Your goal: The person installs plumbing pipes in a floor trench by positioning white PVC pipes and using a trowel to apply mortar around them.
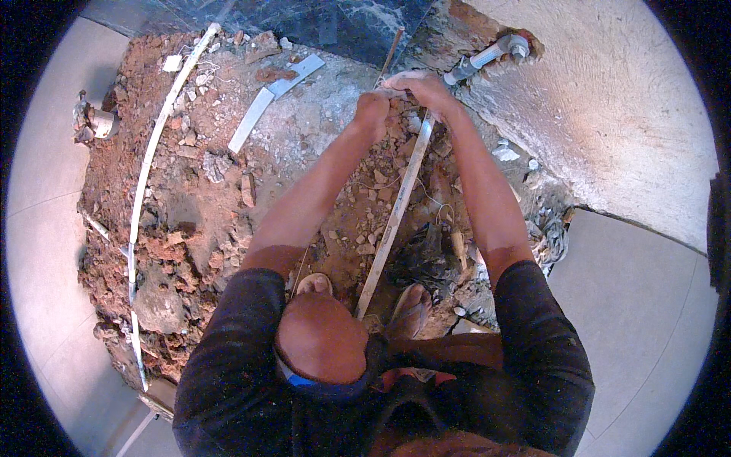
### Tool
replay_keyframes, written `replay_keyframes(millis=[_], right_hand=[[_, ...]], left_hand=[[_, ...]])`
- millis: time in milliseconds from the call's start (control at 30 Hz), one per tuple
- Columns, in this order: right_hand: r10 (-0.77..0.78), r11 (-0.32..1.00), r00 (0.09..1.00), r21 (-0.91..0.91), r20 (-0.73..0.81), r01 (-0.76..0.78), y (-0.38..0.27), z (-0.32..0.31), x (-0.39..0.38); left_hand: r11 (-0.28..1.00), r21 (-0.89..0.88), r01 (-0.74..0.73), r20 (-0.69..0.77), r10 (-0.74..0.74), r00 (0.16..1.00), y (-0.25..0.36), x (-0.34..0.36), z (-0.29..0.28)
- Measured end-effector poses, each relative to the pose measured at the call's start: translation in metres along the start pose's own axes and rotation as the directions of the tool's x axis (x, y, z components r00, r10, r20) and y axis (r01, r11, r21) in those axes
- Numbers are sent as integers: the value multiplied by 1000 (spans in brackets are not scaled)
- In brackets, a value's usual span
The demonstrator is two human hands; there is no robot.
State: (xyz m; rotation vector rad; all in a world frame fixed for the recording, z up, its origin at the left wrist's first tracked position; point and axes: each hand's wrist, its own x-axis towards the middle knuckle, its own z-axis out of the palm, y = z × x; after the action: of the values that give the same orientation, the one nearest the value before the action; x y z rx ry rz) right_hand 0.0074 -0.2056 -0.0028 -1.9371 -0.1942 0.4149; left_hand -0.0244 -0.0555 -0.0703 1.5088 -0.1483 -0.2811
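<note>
My left hand (371, 110) is curled at the top of the dirt trench, near a thin rusty rod (394, 47). My right hand (430, 95) bends over beside it, fingers closed around something pale (403, 78) with thin cord by it; what exactly each hand grips is hidden. A long, dusty straight bar (396, 213) runs from just below my right hand down toward my sandaled feet (411, 305). Loose pale string (434, 204) lies in the rubble beside the bar.
A curved white pipe (154, 137) crosses the broken earth on the left. Grey strips (255, 114) lie on rubble. A capped pipe (483, 57) emerges from the broken right wall (609, 114), near blue marble (335, 23). Tiled floor (624, 320) borders the trench; a pipe stub (103, 123) stands left.
</note>
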Motion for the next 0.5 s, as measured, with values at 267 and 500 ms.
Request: replay_keyframes(millis=[267, 500], right_hand=[[63, 996, 996, -65, -65, -67, -7, 1, 0], [104, 985, 946, 164, -306, -55, 8, 9, -1]], left_hand=[[784, -505, 361, -62, -450, 891, 31, -6, 13], [841, -437, 317, -3, -354, 935, 9, 2, 10]])
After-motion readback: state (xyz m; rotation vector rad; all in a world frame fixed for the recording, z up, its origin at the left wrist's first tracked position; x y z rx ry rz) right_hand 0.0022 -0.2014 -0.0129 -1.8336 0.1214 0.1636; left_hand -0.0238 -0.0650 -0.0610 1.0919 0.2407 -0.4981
